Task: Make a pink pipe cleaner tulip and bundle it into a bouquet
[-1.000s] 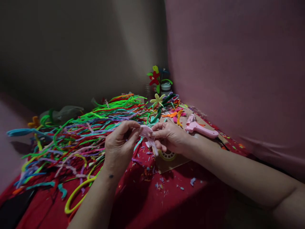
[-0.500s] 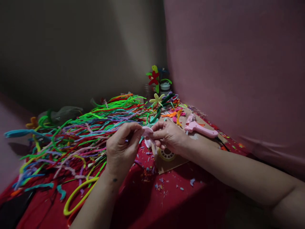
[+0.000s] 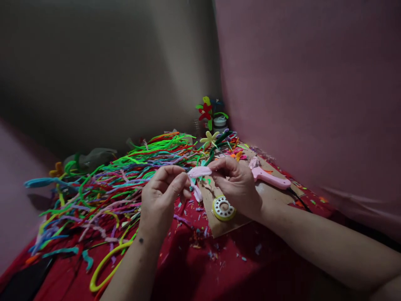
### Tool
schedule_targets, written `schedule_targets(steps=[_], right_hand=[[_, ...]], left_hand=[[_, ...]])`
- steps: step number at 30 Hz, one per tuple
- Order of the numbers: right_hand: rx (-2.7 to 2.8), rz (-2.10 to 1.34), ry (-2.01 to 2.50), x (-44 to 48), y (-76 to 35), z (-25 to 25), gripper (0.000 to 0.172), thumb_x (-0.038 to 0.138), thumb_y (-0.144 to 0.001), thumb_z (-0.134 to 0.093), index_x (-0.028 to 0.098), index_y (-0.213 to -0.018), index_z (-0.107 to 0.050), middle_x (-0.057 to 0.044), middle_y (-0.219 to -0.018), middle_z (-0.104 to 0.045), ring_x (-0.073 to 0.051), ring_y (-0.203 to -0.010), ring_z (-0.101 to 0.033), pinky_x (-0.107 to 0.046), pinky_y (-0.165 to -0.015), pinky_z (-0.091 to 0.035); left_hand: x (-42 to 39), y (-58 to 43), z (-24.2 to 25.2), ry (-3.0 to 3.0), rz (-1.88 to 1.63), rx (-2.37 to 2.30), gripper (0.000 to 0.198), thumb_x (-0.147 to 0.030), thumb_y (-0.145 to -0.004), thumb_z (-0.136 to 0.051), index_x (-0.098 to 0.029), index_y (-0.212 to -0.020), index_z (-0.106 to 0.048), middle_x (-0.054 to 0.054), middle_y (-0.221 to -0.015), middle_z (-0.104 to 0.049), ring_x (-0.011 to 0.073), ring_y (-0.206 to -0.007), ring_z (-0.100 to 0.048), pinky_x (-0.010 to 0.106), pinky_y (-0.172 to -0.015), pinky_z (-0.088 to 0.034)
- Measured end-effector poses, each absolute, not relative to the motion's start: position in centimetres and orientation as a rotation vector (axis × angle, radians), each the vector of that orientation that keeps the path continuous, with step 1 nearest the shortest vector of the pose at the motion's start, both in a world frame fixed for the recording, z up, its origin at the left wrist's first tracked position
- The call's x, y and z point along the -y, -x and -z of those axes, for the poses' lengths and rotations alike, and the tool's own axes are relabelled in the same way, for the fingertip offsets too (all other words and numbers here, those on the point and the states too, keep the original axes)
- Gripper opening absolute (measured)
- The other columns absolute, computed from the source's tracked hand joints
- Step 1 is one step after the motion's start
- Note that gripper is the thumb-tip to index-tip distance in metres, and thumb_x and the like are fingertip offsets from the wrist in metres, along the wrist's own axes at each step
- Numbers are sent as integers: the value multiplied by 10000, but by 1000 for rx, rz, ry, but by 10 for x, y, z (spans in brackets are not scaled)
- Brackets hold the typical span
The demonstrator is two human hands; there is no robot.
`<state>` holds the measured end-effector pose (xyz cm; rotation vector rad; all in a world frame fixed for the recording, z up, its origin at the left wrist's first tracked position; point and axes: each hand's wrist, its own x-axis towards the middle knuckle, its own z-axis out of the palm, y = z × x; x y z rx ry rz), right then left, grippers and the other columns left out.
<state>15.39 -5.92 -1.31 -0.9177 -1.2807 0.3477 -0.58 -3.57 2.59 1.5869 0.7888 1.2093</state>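
Note:
My left hand (image 3: pixel 161 196) and my right hand (image 3: pixel 236 182) meet over the red table, both pinched on a light pink pipe cleaner piece (image 3: pixel 199 172). The piece is bent into loops; one loop lies across between my fingertips and a tail hangs down below them. Just under my right hand a round yellow-and-white spool (image 3: pixel 223 208) lies on a sheet of brown cardboard (image 3: pixel 225 223).
A big heap of coloured pipe cleaners (image 3: pixel 109 179) covers the left of the red tablecloth (image 3: pixel 194 267). A pink glue gun (image 3: pixel 269 177) lies at right. Finished pipe-cleaner flowers (image 3: pixel 206 110) stand in the far corner by the walls. Small scraps litter the cloth.
Both hands have turned the pink piece, so a loop now lies flat between the fingertips. My right hand lifted off the spool, which now shows fully. The view shifted slightly.

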Motion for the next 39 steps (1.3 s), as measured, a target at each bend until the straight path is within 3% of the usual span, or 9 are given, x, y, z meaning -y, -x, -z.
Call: schedule_targets(steps=[3, 14, 22, 35, 39], right_hand=[[1379, -190, 914, 62, -155, 15, 76, 125, -815, -520, 191, -803, -557, -18, -783, -602, -129, -744, -565, -292, -703, -470], [1513, 19, 883, 69, -156, 12, 118, 96, -832, -504, 212, -813, -518, -29, -841, -624, -143, -825, -601, -307, -741, -482], [1484, -46, 889, 68, -156, 13, 125, 91, -813, -501, 213, -801, -522, -21, -797, -616, -145, -805, -599, -298, -726, -485], [1482, -117, 820, 65, -154, 16, 141, 57, -786, -494, 195, -805, -513, -24, -783, -582, -128, -728, -562, -265, -614, -457], [1479, -95, 843, 66, -155, 15, 145, 58, -791, -492, 202, -803, -507, -16, -775, -577, -130, -751, -566, -271, -646, -465]], left_hand=[[35, 5, -27, -1513, -1183, -743, 154, -252, -764, -629, -164, -863, -551, -12, -642, -609, 94, -485, -562, 201, -453, -432], [42, -1, -26, -1561, -1225, -664, 72, -164, -755, -636, -167, -809, -589, -14, -589, -651, 110, -480, -604, 213, -460, -486], [43, 0, -26, -1656, -1255, -659, 68, -186, -760, -631, -172, -810, -587, -13, -605, -661, 140, -504, -627, 275, -524, -524], [49, -7, -22, -1799, -1450, -747, 50, -137, -760, -613, -186, -758, -604, -37, -575, -651, 114, -483, -616, 240, -535, -521], [47, -6, -20, -1720, -1421, -724, 72, -147, -745, -646, -193, -791, -617, -36, -647, -666, 112, -533, -634, 228, -551, -532]])
